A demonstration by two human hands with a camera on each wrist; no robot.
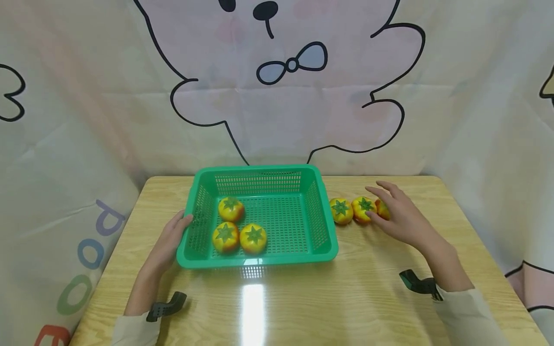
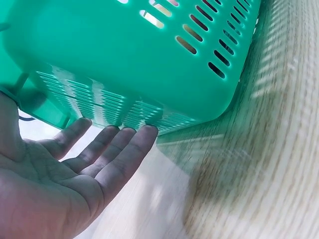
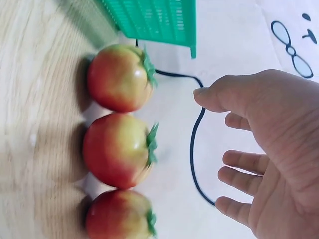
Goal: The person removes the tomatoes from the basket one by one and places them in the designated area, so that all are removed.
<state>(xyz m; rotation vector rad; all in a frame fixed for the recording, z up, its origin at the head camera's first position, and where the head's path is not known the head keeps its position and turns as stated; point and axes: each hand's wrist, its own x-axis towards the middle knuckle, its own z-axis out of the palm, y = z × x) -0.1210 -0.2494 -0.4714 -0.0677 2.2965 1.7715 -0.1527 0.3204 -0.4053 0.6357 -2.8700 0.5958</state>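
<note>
Both hands open: left point(image 1: 170, 240) flat, right point(image 1: 400, 216) hovering.

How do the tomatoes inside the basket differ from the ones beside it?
The three yellow-orange toy tomatoes in the green plastic basket sit clustered at its left side; the three toy tomatoes on the wooden table stand in a straight row. The left hand touches the basket wall; the right hand hovers open over the row's far end. All share green stem caps.

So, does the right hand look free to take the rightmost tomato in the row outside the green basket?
Probably yes. The right hand hovers open just over the rightmost yellow-red toy tomato, with nothing between them. The middle tomato sits close beside it, which could crowd the fingers a little.
</note>
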